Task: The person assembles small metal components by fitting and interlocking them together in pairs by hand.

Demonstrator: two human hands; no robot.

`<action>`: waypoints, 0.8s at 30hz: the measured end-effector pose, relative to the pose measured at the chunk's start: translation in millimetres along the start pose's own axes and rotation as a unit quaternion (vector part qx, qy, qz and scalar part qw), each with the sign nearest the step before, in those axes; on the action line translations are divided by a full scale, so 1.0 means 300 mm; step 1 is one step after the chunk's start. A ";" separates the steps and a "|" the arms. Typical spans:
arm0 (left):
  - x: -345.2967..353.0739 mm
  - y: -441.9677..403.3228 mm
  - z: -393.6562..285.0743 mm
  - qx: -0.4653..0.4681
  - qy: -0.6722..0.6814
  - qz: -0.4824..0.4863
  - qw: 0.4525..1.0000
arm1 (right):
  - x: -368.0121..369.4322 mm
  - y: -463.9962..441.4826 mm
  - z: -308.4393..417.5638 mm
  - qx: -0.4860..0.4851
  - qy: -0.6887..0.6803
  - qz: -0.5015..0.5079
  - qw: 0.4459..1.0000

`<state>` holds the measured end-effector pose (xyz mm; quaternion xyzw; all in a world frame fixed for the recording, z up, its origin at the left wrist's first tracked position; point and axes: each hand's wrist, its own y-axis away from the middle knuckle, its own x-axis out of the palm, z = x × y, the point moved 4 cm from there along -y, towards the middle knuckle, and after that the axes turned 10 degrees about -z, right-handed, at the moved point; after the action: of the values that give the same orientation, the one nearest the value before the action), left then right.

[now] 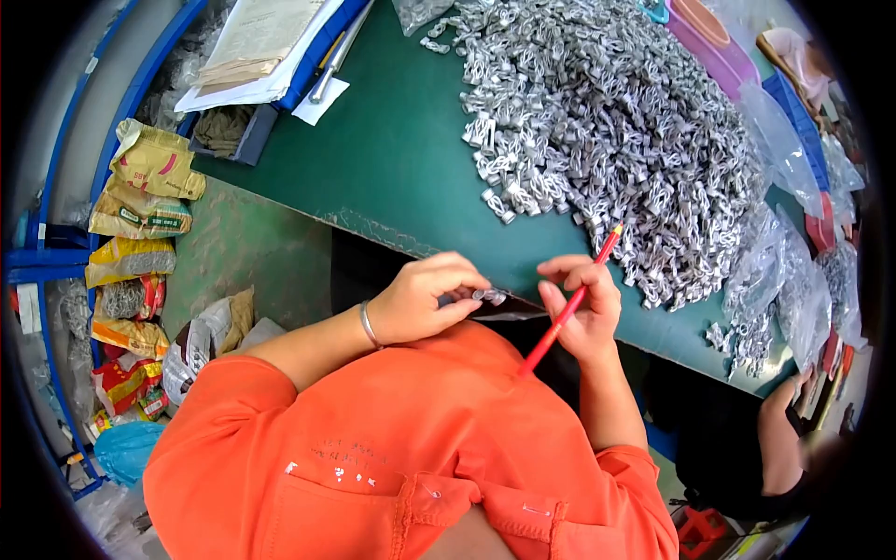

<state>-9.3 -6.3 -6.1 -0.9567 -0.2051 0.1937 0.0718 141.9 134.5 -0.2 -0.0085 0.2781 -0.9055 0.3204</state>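
Note:
My left hand (425, 297), with a metal bangle on its wrist, is closed at the table's near edge. Its fingertips pinch a small silvery metal clip (490, 297). Across from it, my right hand (590, 308) grips a slim red pen-like tool (571, 315) with a yellowish tip. The tool slants, tip up toward the metal parts and lower end near my orange garment. Thumb and index finger of that hand point toward the clip, with a gap between. Beyond both hands, a big heap of similar metal clips (607, 121) lies on the green table (373, 140).
Papers (257, 47) and a grey bin (233, 135) sit at the table's left end. Clear plastic bags (784, 140) and a pink basin (719, 47) border the heap. A blue rack (56, 271) and printed sacks (140, 210) stand left; another person's arm (782, 439) shows right.

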 end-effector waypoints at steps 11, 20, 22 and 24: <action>-0.005 -0.096 0.019 -0.002 -0.065 -0.111 0.992 | 0.159 -0.148 -0.077 -0.126 0.278 0.079 0.949; 0.036 -0.139 0.052 0.073 -0.119 -0.118 0.983 | -0.012 -0.021 -0.044 -0.063 0.152 -0.051 0.985; 0.033 -0.139 0.050 0.052 -0.103 -0.121 0.986 | -0.053 -0.004 -0.062 -0.011 0.156 -0.112 0.981; 0.039 -0.135 0.056 0.057 -0.103 -0.129 0.985 | -0.055 0.001 -0.055 0.025 0.151 -0.101 0.983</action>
<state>-21.0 36.1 -16.8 -0.8915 -0.3221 0.2914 0.1287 152.0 152.1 -11.5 0.1087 0.2985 -0.9307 0.1813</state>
